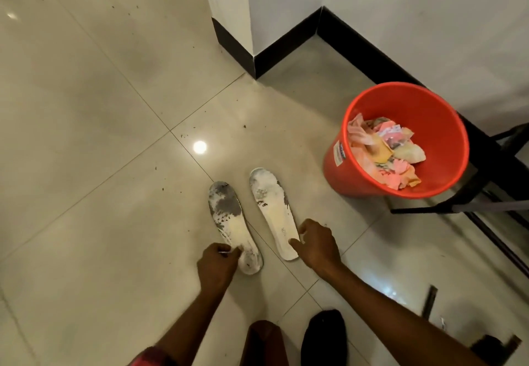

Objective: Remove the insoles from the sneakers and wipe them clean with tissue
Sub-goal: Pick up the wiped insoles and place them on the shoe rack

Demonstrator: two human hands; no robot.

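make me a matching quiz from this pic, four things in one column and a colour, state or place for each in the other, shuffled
Things
1 left insole
2 right insole
3 bucket
4 skirting

States
a red, holds crumpled waste
b black, along the foot of the wall
c large grey patches at the toe end
d mostly white, right hand at its heel end

Pairs: 1-c; 2-d; 3-a; 4-b
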